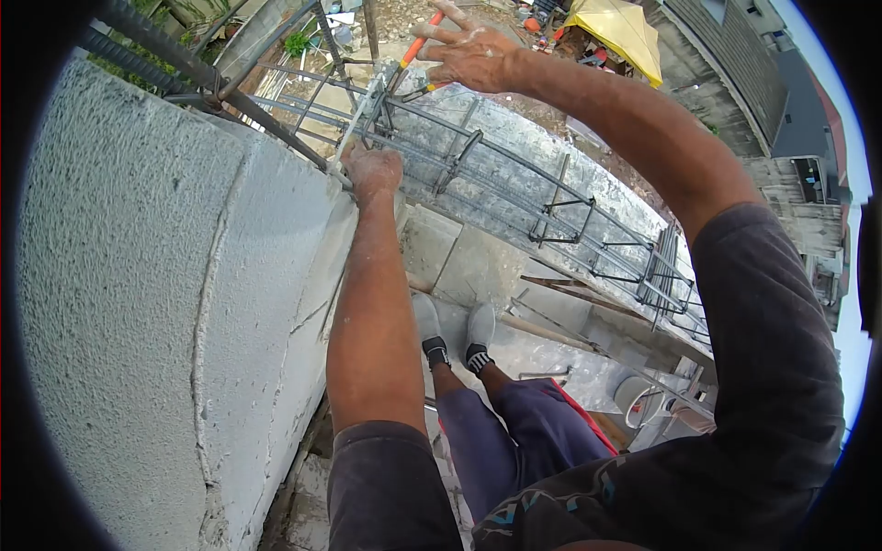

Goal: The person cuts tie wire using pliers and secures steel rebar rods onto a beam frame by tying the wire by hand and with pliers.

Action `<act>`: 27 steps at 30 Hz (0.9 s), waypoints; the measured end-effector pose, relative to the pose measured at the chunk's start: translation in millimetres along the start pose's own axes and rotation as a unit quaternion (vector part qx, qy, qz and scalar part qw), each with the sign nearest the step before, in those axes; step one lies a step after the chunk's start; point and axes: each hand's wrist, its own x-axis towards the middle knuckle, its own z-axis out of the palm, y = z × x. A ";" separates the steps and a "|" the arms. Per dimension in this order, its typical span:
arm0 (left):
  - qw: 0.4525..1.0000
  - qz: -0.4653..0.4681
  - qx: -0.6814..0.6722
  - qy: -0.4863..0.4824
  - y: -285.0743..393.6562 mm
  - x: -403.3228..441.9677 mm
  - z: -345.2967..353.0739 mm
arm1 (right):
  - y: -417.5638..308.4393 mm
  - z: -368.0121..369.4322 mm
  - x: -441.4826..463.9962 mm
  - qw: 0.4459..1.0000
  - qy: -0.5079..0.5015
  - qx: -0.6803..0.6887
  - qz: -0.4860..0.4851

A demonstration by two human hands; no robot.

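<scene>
My right hand (473, 55) is raised at the top of the view, its dusty fingers around a tool with two spread orange handles (415, 50), which looks like pincers. The tool's head points down and left among the steel bars, and its jaws are hard to make out. My left hand (372, 172) is closed at the wall's top corner, below the tool. A pale thin rod (358, 119) runs up from beside its fingers. What the fingers grip is hidden. Just right of both hands begins a long rebar cage (514, 188), tied with square stirrups.
A rough plastered wall (138, 303) rises on the left, with thick rebar (165, 55) across its top. My feet (480, 326) stand on a narrow concrete ledge. A white bucket (636, 401) stands at lower right. Below lie rubble and a yellow tarp (617, 32).
</scene>
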 end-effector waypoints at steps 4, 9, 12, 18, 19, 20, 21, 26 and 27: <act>1.000 0.013 0.005 -0.026 1.6 -9.9 -17.7 | 13.2 -8.2 11.2 0.997 0.003 -0.037 -0.062; 0.999 0.022 -0.024 -0.044 -4.7 1.2 -2.0 | 25.7 -20.7 29.1 0.987 -0.006 -0.085 -0.136; 0.999 0.012 -0.021 -0.030 -4.0 0.4 2.5 | 29.3 -27.2 40.2 0.981 -0.023 -0.098 -0.166; 1.000 0.010 -0.014 -0.019 -6.1 6.2 18.9 | 39.3 -29.4 42.5 0.975 0.008 -0.086 -0.207; 1.000 0.014 -0.021 -0.017 -7.0 5.0 17.6 | 39.1 -27.8 43.5 0.973 0.012 -0.088 -0.211; 0.999 0.012 -0.036 -0.007 -7.7 3.9 16.5 | 40.5 -26.4 43.5 0.973 0.014 -0.088 -0.212; 0.999 0.011 -0.051 0.002 -8.5 3.2 16.5 | 39.7 -26.1 44.4 0.973 0.016 -0.088 -0.213; 0.999 0.006 -0.052 0.004 -6.5 0.9 14.4 | 40.6 -24.9 47.4 0.973 0.010 -0.083 -0.216; 0.999 0.007 -0.046 0.001 -6.3 0.9 13.1 | 40.3 -25.4 47.9 0.973 0.008 -0.082 -0.217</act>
